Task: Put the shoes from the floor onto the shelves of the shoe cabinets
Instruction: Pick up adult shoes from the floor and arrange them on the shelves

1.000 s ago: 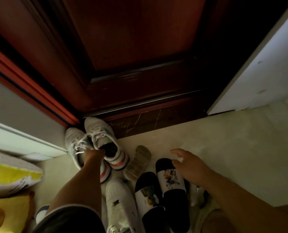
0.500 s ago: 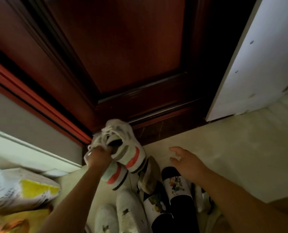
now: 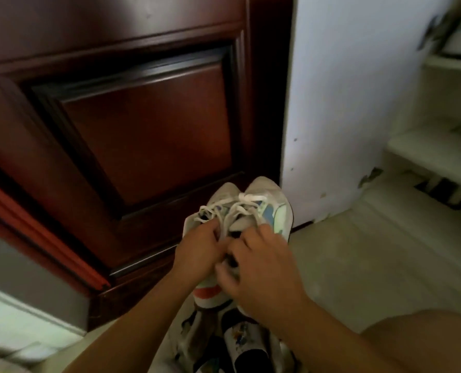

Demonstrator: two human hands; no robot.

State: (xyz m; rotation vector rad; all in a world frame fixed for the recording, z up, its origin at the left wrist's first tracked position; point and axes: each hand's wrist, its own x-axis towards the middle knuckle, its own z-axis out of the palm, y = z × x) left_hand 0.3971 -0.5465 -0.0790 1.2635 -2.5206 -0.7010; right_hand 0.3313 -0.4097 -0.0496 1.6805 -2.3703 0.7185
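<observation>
Nearest, 2 printed slippers lie on the floor, not yet shelved. Above them the left hand and right hand hold the pair of white sneakers in the air. Their fingers are curled into the collars, 1 shoe each as far as I can tell. The toes point away, toward the dark wooden door. To do this well, pinch both heels together, swing right past the white cabinet panel, and set the soles flat on a bare shelf, toes in.
</observation>
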